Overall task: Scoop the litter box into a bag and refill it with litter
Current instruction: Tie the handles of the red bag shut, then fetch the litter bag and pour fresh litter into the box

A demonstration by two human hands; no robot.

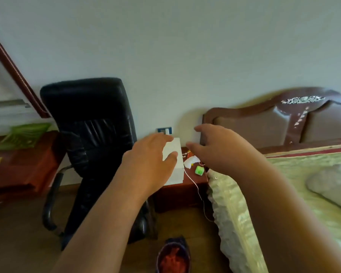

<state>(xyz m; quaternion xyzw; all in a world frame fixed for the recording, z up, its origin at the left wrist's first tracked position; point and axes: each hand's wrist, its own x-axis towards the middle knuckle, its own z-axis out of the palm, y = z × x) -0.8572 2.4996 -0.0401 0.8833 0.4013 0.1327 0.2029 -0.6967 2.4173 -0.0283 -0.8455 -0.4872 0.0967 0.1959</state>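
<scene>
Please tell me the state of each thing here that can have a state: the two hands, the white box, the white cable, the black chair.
left hand: grips the white box.
right hand: open, holds nothing.
white box: closed, on the wooden nightstand.
white cable: loose, hangs over the nightstand's front.
black chair: unoccupied, beside the nightstand.

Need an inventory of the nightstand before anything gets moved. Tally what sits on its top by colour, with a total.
White: 3, the box under the left hand, a crumpled white piece and a thin cord trailing off the edge.
Green: 1, a small cube.
Orange: 1, a small bit, too blurred to identify.
Total: 5.
</scene>
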